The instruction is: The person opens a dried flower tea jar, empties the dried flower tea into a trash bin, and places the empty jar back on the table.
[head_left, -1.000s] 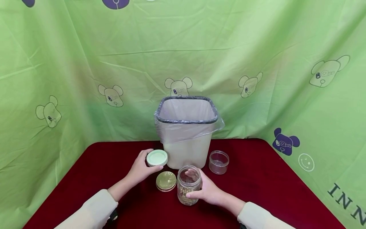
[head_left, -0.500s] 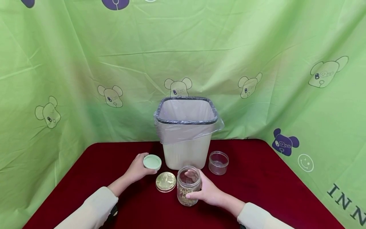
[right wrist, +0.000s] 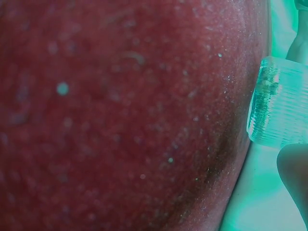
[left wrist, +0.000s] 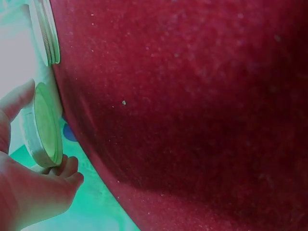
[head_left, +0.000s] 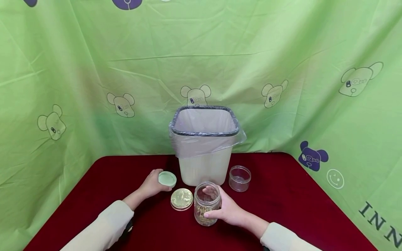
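Note:
In the head view my left hand (head_left: 152,183) pinches a round pale green lid (head_left: 167,179) by its edge, just left of the bin. The left wrist view shows the same lid (left wrist: 45,125) tilted on edge, thumb on one side and fingers on the other. My right hand (head_left: 230,209) grips a ribbed glass jar (head_left: 202,205), upright with an uncovered mouth. Small brownish pieces fill its lower part. A gold lid (head_left: 181,198) lies on the table between the two hands. Only the jar's base (right wrist: 269,103) and a blurred finger appear in the right wrist view.
Behind the hands stands a pale bin (head_left: 204,167) with a clear liner folded over its dark rim. A short clear tub (head_left: 240,183) without a cover sits right of it. Dark red cloth (head_left: 298,212) covers the table, and a green curtain (head_left: 150,52) surrounds it.
My left hand has moved left and nearer to me with the green lid, then stayed nearly still. The right hand and jar have kept their place.

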